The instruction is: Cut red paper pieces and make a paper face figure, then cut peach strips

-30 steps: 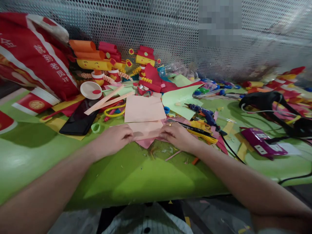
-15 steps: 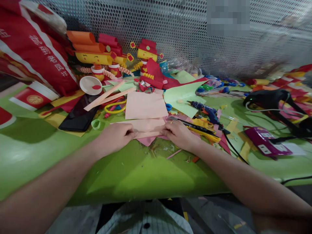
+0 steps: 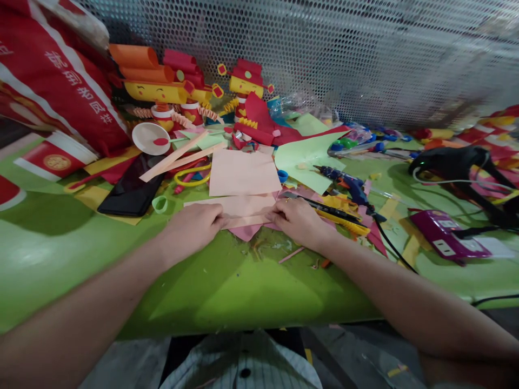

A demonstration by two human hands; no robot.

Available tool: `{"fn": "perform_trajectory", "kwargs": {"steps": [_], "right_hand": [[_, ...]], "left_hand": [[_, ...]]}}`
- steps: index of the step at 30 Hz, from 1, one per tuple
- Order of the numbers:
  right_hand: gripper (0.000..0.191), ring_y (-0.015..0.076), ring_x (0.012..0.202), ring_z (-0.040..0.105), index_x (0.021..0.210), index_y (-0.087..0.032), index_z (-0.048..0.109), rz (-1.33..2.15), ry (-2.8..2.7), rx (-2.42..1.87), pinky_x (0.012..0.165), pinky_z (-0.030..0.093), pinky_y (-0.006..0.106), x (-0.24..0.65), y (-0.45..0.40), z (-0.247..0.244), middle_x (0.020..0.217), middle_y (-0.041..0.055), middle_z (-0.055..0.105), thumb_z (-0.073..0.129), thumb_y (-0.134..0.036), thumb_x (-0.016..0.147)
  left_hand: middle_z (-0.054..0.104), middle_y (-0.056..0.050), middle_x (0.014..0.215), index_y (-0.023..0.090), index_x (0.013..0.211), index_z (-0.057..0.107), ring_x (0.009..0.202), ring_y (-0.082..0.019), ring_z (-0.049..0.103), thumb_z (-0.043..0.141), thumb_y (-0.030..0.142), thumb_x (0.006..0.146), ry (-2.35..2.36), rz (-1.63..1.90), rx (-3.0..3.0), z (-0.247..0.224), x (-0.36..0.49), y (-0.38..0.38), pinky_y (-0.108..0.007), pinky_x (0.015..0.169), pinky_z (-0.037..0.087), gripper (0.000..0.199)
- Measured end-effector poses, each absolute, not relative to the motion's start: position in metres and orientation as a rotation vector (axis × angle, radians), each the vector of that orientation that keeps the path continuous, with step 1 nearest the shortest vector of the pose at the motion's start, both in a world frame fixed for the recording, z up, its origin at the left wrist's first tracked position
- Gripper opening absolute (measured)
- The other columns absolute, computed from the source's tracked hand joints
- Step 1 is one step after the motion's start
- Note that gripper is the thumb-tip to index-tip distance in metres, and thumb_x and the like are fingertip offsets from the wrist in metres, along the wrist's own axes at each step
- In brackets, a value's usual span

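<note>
A strip of pale pink paper lies crosswise on the table, its near edge folded up into a narrow band. My left hand pinches the fold near its left end, fingers closed. At the other end my right hand is closed on the same fold, thumb and fingers pressed together. Just beyond the strip rests a flat pale pink sheet. Part of a darker pink paper pokes out beneath the strip.
Yellow-handled scissors and a black phone lie left. A glue gun, a yellow-and-black cutter and a purple power socket are right. Paper figures stand at the back, before a perforated metal panel.
Both hands keep their hold on the folded edge, almost unmoved. The view has shifted very slightly.
</note>
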State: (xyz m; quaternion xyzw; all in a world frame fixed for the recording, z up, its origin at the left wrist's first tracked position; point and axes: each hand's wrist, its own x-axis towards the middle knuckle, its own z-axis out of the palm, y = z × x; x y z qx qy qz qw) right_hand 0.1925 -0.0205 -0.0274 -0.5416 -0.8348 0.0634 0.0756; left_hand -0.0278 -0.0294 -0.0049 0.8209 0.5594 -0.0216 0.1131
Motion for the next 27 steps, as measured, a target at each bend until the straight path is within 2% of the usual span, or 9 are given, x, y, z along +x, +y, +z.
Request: {"fn": "perform_trajectory", "kwargs": {"steps": [21, 27], "right_hand": [[0.020, 0.0181, 0.069, 0.057, 0.073, -0.014, 0.063, 0.266, -2.477, -1.620, 0.062, 0.035, 0.028, 0.1909, -0.0201, -0.0269, 0.076, 0.0080, 0.067, 0.049, -0.024, 0.084], [0.019, 0.0161, 0.063, 0.054, 0.068, -0.016, 0.061, 0.213, -2.490, -1.629, 0.057, 0.033, 0.027, 0.1897, -0.0222, -0.0246, 0.069, 0.0059, 0.065, 0.051, -0.023, 0.082]], "left_hand": [[0.067, -0.006, 0.087, 0.019, 0.083, 0.058, 0.079, -0.022, 0.060, 0.034, 0.033, 0.089, 1.729, -0.161, 2.378, -0.0053, -0.0260, -0.0329, -0.030, 0.058, 0.036, 0.028], [0.068, -0.006, 0.090, 0.020, 0.084, 0.058, 0.082, -0.025, 0.061, 0.034, 0.034, 0.089, 1.792, -0.206, 2.352, -0.0034, -0.0224, -0.0355, -0.030, 0.057, 0.036, 0.029]]}}
